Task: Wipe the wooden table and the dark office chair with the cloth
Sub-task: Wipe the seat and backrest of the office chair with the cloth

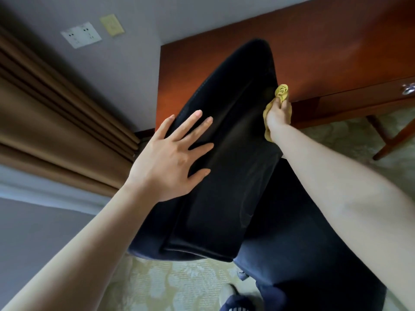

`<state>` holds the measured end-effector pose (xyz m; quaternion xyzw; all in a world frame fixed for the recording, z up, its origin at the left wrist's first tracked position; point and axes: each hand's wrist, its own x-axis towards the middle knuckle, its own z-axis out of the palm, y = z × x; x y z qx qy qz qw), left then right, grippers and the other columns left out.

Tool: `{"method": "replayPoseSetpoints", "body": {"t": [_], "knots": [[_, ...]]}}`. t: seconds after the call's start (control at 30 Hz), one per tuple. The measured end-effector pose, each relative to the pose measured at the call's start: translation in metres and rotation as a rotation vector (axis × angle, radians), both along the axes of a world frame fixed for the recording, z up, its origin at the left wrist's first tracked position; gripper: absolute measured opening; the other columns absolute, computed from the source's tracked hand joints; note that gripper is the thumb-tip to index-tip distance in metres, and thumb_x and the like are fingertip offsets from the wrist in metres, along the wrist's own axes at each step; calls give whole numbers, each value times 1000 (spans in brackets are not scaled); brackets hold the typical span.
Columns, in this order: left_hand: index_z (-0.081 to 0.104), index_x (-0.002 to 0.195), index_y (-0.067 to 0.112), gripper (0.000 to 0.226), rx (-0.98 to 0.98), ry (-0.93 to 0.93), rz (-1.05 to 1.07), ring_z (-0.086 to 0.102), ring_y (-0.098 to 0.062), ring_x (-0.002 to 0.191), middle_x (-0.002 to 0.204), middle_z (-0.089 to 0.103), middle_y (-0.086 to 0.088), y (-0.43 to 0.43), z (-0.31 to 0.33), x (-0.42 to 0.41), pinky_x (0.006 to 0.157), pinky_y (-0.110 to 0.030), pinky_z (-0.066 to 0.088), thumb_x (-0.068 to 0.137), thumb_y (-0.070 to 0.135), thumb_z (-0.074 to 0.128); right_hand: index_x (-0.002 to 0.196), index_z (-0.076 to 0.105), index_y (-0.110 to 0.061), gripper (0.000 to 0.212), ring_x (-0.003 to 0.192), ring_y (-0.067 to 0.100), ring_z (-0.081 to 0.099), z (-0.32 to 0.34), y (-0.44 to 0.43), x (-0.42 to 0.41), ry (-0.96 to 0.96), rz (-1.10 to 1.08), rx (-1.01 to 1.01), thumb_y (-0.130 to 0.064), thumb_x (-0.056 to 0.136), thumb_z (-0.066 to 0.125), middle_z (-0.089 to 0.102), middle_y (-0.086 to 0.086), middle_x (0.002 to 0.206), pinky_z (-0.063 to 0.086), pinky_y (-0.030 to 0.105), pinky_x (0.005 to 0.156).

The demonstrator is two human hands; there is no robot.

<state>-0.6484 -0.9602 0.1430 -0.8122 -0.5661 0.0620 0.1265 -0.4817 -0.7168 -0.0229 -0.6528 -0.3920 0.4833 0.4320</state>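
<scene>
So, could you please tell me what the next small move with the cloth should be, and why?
Probably slide the cloth along the right side edge of the chair, towards you. The right hand grips the yellow cloth bunched against that edge, and the left hand lies flat on the dark chair, seemingly steadying it for a stroke.

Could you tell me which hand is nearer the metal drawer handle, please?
Right. The right hand, gripping the yellow cloth, is at the chair edge nearest the drawer handle; the left hand lies flat on the chair's opposite side.
</scene>
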Motion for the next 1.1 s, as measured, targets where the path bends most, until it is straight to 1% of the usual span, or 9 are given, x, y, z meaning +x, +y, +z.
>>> {"method": "replayPoseSetpoints", "body": {"t": [0.17, 0.23, 0.27, 0.33, 0.4, 0.57, 0.77, 1.0, 1.1], "knots": [[60, 128, 24, 55, 21, 1, -9, 13, -21, 146, 155, 26, -2, 2, -3, -2, 115, -52, 19, 87, 53, 38, 140, 33, -25, 49, 111, 21, 35, -10, -75, -19, 23, 139, 197, -46, 96, 25, 30, -3, 118, 30, 40, 93], [60, 128, 24, 54, 26, -5, -14, 13, -21, 146, 155, 27, -2, 2, -3, -2, 114, -52, 19, 86, 52, 42, 147, 23, -23, 48, 132, 25, 29, -16, -111, -21, -18, 212, 267, -36, 101, 25, 33, 6, 142, 21, 40, 110], [60, 128, 24, 54, 23, -10, -12, 13, -22, 146, 155, 27, -2, 2, -4, -1, 114, -52, 19, 86, 52, 43, 151, 14, -22, 50, 144, 24, 15, -20, -130, -21, -45, 248, 248, -30, 104, 25, 20, 8, 156, 10, 40, 118], [58, 129, 25, 53, 9, -7, -8, 12, -22, 146, 155, 25, -2, 2, -3, 0, 115, -53, 18, 87, 53, 41, 151, -1, -28, 52, 147, 17, -7, -22, -170, -22, -48, 327, 187, -29, 105, 24, -2, -2, 160, -5, 35, 119], [56, 132, 27, 54, -13, 7, 7, 7, -20, 147, 156, 21, 0, 2, -3, 0, 116, -52, 14, 89, 55, 38, 143, -7, -36, 51, 146, 14, -12, -21, -206, -26, -38, 389, 198, -27, 105, 26, -7, -10, 157, -9, 31, 118], [51, 135, 31, 61, -36, 31, 20, -3, -16, 147, 158, 13, 4, 0, 0, 3, 117, -50, 7, 87, 59, 26, 150, 2, -29, 56, 145, 8, -17, -12, -280, -34, 0, 450, 176, -20, 104, 32, -12, -14, 154, -8, 31, 119], [46, 138, 33, 62, -23, 13, 0, -7, -16, 146, 159, 10, 4, -4, -1, 4, 117, -49, 3, 88, 61, 23, 139, -5, -46, 58, 143, 2, -19, -3, -350, -33, -51, 573, 249, -22, 104, 35, -21, -27, 146, -9, 29, 119], [51, 135, 30, 65, 24, -176, 24, -2, -17, 147, 158, 17, 1, -6, 0, 4, 117, -46, 7, 89, 63, 19, 137, -3, -59, 51, 142, -2, -17, 33, -339, -54, -173, 490, 406, -52, 93, 21, -17, -28, 149, -7, 39, 119], [48, 137, 32, 68, 31, -180, 38, -2, -16, 147, 158, 16, 2, -9, -1, 4, 117, -46, 6, 88, 64, 14, 135, -6, -57, 50, 145, 5, -15, 43, -315, -62, -222, 436, 453, -49, 93, 19, -15, -22, 150, -2, 44, 120]]}}
